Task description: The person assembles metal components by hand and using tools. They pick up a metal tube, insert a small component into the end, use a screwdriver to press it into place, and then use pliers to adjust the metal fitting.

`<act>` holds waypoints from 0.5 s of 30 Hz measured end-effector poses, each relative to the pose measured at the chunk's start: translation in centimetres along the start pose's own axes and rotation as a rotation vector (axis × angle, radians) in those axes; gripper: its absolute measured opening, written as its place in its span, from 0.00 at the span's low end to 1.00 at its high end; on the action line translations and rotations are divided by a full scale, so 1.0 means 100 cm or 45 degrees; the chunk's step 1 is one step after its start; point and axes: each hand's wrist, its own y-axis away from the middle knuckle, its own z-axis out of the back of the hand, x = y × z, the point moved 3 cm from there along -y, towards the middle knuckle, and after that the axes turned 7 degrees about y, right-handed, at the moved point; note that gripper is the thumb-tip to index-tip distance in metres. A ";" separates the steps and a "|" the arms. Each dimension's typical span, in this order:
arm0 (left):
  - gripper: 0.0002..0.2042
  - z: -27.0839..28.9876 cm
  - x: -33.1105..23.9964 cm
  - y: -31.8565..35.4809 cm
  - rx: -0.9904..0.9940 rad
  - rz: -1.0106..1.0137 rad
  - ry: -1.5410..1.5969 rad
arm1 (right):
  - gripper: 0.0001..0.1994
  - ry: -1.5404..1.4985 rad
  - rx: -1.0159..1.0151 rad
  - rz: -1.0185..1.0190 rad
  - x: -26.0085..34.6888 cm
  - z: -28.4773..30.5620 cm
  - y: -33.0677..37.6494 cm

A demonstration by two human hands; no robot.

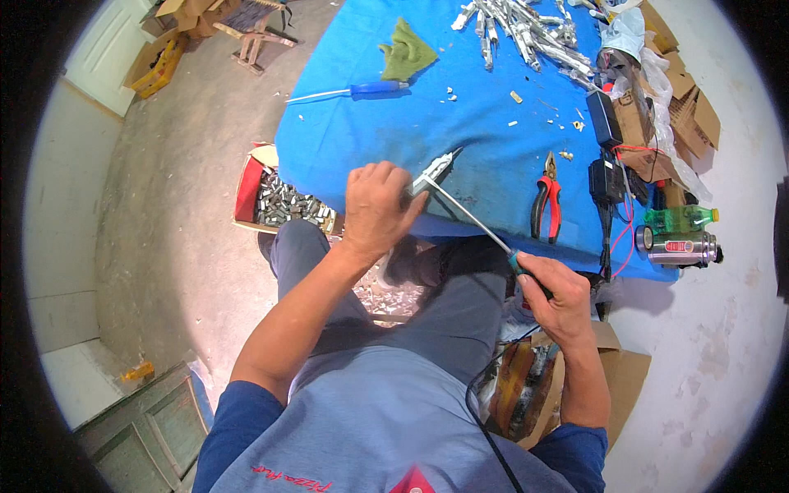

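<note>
My left hand (376,204) is closed around one end of a narrow white-and-metal part (433,171) at the near edge of the blue-covered table (345,140). Its far end points away to the right, and what it is I cannot make out. In my right hand (559,296) is a screwdriver (475,220), gripped by its dark green handle. The long shaft slants up to the left, and its tip meets the white part beside my left fingers. Right of the shaft lie pliers (546,200) with red and black handles.
A blue-handled screwdriver (374,88) and a green cloth (408,51) lie farther back. Several similar white parts (526,33) are heaped at the far right. Black adapters (606,181), a green bottle (680,218) and a steel flask (680,248) line the right edge. A box of small metal pieces (283,199) stands left.
</note>
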 end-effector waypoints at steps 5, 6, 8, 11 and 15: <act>0.13 0.000 0.001 0.000 0.001 -0.013 0.005 | 0.14 -0.127 0.012 -0.109 -0.004 -0.004 0.000; 0.13 0.001 0.000 0.000 0.006 -0.008 0.002 | 0.15 -0.160 0.012 -0.118 -0.008 -0.007 0.001; 0.13 0.000 -0.001 -0.001 0.019 -0.006 0.011 | 0.15 -0.235 0.033 -0.164 -0.020 -0.014 0.003; 0.13 0.000 0.000 0.001 0.022 -0.008 0.017 | 0.15 -0.402 0.095 -0.286 -0.034 -0.020 0.005; 0.13 0.004 -0.001 0.005 -0.017 -0.024 0.041 | 0.15 -0.812 0.300 -0.634 -0.060 -0.030 0.008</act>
